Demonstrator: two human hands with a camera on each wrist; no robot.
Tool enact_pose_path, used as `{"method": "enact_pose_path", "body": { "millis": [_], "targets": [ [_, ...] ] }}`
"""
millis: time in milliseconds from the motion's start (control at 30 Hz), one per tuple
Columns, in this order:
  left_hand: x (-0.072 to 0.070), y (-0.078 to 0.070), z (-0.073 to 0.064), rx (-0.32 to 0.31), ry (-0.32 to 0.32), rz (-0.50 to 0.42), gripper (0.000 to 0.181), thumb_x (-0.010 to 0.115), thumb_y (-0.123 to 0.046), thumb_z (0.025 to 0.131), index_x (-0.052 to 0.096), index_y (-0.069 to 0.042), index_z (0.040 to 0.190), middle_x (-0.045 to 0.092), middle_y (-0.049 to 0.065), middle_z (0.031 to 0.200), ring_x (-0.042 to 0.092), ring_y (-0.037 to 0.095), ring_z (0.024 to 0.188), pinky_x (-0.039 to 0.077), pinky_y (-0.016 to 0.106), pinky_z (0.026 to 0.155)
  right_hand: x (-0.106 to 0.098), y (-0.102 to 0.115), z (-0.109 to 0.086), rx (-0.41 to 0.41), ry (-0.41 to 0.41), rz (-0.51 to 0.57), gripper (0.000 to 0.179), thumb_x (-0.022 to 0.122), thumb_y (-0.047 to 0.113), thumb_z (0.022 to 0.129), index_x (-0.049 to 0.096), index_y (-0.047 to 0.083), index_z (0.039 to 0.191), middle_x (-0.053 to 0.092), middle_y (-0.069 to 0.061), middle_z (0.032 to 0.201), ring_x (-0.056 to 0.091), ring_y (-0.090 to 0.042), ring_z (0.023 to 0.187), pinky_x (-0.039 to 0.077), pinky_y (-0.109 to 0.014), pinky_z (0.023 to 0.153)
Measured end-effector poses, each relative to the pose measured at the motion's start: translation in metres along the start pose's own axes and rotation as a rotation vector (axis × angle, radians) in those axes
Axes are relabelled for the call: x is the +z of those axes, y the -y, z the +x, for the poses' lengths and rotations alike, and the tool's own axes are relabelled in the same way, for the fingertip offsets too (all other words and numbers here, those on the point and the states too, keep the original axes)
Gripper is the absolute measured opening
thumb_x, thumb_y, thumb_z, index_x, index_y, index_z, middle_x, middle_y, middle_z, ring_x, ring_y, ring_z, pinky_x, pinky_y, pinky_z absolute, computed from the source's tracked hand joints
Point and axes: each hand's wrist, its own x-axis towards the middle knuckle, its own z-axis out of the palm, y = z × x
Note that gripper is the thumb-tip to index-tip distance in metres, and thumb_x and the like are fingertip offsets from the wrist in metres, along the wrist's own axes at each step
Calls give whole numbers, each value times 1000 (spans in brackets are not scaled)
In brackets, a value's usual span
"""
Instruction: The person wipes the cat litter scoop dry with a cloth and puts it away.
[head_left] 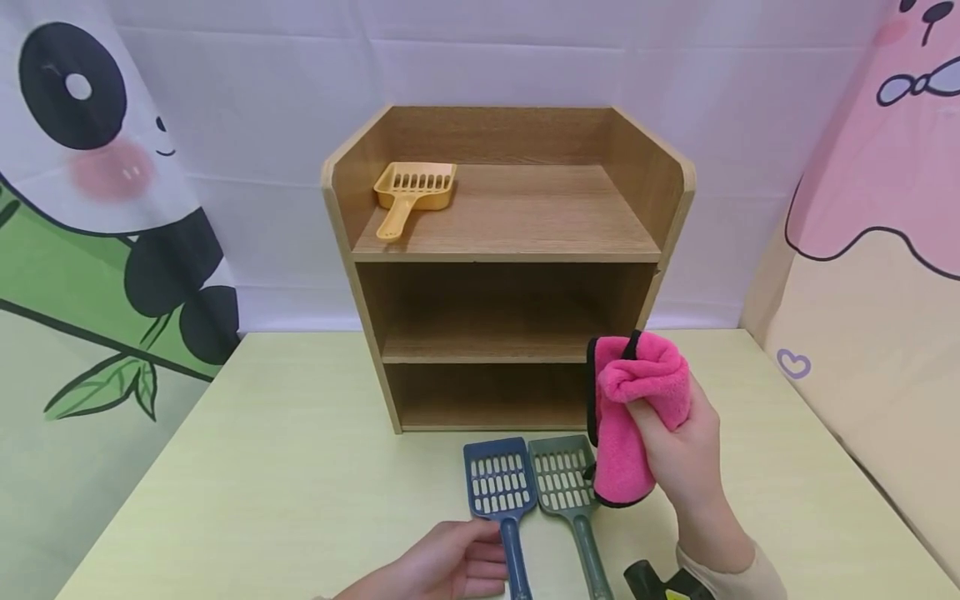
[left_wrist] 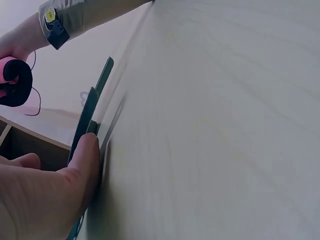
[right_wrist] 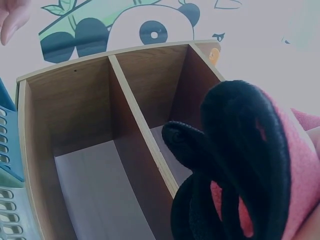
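Two slotted litter scoops lie side by side on the table, a blue scoop [head_left: 512,510] and a grey-green scoop [head_left: 567,492]. My left hand [head_left: 461,557] is at the blue scoop's left side, its thumb and fingers meeting the handle near the neck. In the left wrist view the thumb lies along the scoop's edge; its contact with the far side is hidden. My right hand [head_left: 688,450] grips a folded pink cloth [head_left: 637,417] with black edging, raised in front of the shelf's right side. The cloth overlaps the grey-green scoop's right edge from the head view.
A wooden shelf unit [head_left: 495,256] stands at the back of the pale table [head_left: 300,483]. On its top level, at the left, sits a yellow scoop [head_left: 408,196] in a matching yellow holder [head_left: 435,202]. Printed fabric hangs behind and beside the table.
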Motion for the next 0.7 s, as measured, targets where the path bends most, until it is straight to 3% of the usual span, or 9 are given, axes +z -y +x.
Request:
{"method": "enact_pose_path", "body": {
  "millis": [200, 467, 700],
  "targets": [
    [0, -1, -3, 88, -33, -13, 37, 51, -24, 94, 57, 8, 112, 66, 15, 98, 67, 23, 90, 54, 43, 87, -1, 0, 1, 9, -4, -3, 43, 66, 5, 87, 52, 10, 127, 57, -4, 120, 63, -16, 101, 57, -23, 76],
    [-17, -13, -11, 106, -27, -26, 35, 52, -25, 94, 57, 4, 113, 67, 11, 96, 69, 19, 85, 57, 37, 80, 0, -1, 0, 18, -9, 7, 42, 66, 5, 86, 53, 9, 126, 58, -4, 119, 63, -17, 101, 57, -23, 76],
    [-36, -23, -21, 139, -68, 0, 41, 53, -27, 94, 51, 7, 117, 69, 13, 98, 70, 18, 81, 58, 28, 70, 0, -2, -1, 21, -18, -20, 42, 66, 5, 86, 52, 9, 125, 58, -3, 117, 63, -16, 99, 57, -22, 75]
  ]
}}
